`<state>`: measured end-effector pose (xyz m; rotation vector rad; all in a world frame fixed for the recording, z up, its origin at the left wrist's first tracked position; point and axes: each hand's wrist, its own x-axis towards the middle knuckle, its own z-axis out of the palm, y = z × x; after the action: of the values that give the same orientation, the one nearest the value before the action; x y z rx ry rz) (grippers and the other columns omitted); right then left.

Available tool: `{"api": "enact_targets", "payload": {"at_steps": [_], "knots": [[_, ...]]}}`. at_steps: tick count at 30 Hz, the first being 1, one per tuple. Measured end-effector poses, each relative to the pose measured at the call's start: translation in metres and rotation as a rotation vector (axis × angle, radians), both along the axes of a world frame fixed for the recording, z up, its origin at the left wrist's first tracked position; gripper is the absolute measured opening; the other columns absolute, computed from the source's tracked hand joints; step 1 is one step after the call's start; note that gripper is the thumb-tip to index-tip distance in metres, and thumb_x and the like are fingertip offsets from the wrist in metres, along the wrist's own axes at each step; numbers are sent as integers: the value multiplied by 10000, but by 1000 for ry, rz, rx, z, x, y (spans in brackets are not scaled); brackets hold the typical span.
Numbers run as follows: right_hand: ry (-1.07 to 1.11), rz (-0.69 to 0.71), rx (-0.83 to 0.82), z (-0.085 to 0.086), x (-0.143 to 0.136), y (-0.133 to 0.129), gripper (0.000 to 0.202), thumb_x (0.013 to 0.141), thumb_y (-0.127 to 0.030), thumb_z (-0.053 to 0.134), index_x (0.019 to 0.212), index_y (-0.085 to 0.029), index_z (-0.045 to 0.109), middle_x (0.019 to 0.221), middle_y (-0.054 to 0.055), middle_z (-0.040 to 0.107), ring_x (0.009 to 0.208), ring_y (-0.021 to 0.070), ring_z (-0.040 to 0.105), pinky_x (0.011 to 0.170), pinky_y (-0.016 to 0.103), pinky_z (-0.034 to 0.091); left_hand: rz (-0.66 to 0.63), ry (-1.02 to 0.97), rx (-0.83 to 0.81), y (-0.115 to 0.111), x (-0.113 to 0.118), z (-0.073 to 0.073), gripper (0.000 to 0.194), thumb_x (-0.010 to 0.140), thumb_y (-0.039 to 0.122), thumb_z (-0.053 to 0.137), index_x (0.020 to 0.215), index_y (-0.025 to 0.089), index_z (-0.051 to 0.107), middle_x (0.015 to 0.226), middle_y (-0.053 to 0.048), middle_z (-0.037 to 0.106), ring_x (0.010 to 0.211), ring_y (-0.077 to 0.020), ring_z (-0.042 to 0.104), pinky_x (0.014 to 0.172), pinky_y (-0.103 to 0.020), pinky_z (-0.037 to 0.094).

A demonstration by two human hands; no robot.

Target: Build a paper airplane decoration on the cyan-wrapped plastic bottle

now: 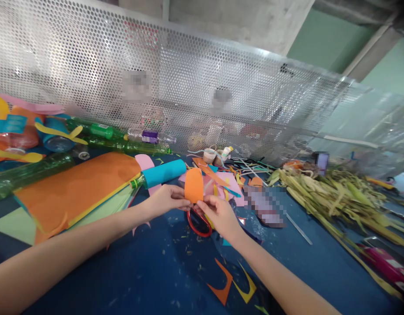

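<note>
Near the middle of the view, my left hand (169, 199) pinches the lower left edge of a small orange paper piece (194, 186) with a rounded top. The fingers of my right hand (219, 214) close on its lower right corner. Just below the paper lie scissors with red handles (199, 222), partly hidden by my fingers. Behind my left hand rests a green bottle wrapped in blue paper (165, 173). Pink paper scraps (230, 180) lie behind my right hand.
Large orange sheets (86, 188) and green bottles (100, 130) are on the left. Dry husks (339, 192) spread over the right side. Orange (224, 284) and yellow (247, 286) offcuts lie on the blue table (139, 271) in front. A perforated metal panel (185, 74) stands behind.
</note>
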<state>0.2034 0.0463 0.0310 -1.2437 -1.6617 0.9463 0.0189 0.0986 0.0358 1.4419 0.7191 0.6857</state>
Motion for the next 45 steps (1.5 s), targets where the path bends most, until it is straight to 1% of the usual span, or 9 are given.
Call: {"api": "enact_targets", "payload": {"at_steps": [5, 10, 15, 18, 21, 25, 30, 34, 45], "knots": [[0, -78, 52, -6, 3, 3, 220, 813, -385, 559, 879, -175, 568, 860, 73, 680, 788, 199, 660, 751, 337, 533, 13, 22, 77, -2, 1, -1, 209, 709, 267, 685, 865, 129, 683, 769, -42, 731, 749, -174, 679, 746, -310, 523], [13, -134, 177, -9, 2, 4, 250, 778, -301, 610, 962, -205, 473, 764, 19, 638, 733, 171, 643, 663, 285, 524, 10, 20, 77, 2, 1, -7, 240, 700, 268, 695, 885, 122, 650, 770, -46, 725, 733, -175, 679, 728, -302, 519], [-31, -174, 235, -9, 2, 3, 191, 777, -309, 610, 833, -215, 454, 735, 8, 603, 695, 165, 628, 625, 275, 517, 51, -76, 39, -1, 1, -8, 452, 706, 269, 705, 1077, 152, 474, 730, -24, 714, 745, -196, 687, 745, -363, 527], [-35, -175, 242, -10, 2, 3, 193, 774, -313, 617, 795, -217, 451, 707, -6, 580, 667, 157, 614, 609, 265, 502, 83, -102, 74, -5, 2, -6, 413, 734, 242, 677, 1031, 184, 395, 698, -1, 702, 706, -181, 684, 716, -360, 536], [1, -171, 201, -11, 2, 3, 209, 773, -310, 625, 883, -219, 473, 732, 0, 600, 693, 161, 621, 634, 268, 499, 84, -112, 105, -7, 4, -6, 350, 757, 219, 646, 964, 207, 365, 676, 23, 683, 693, -167, 680, 696, -342, 539], [67, -174, 152, -12, 2, 3, 309, 780, -301, 626, 1022, -241, 445, 750, -6, 623, 703, 154, 627, 657, 265, 501, 85, -119, 130, -7, 5, -8, 280, 778, 205, 609, 926, 209, 372, 679, 27, 667, 710, -158, 674, 695, -327, 542], [76, -165, 165, -13, 2, 3, 298, 783, -296, 621, 1024, -236, 455, 768, 1, 629, 724, 153, 627, 670, 263, 500, 100, -107, 173, -9, 6, -8, 256, 792, 195, 586, 943, 207, 380, 693, 21, 659, 707, -145, 662, 683, -306, 541], [105, -192, 145, -15, 2, 3, 419, 773, -290, 630, 1119, -254, 395, 777, -6, 631, 723, 156, 631, 664, 268, 506, 99, -94, 197, -11, 5, -6, 248, 799, 189, 573, 952, 207, 378, 680, 28, 649, 686, -135, 650, 681, -299, 535], [128, -162, 168, -17, 2, 6, 387, 773, -259, 619, 1091, -244, 398, 734, -20, 616, 722, 159, 632, 650, 267, 519, 100, -55, 329, -7, 7, -17, 107, 785, 234, 582, 822, 164, 510, 780, 6, 604, 738, -141, 624, 726, -294, 502]]}}
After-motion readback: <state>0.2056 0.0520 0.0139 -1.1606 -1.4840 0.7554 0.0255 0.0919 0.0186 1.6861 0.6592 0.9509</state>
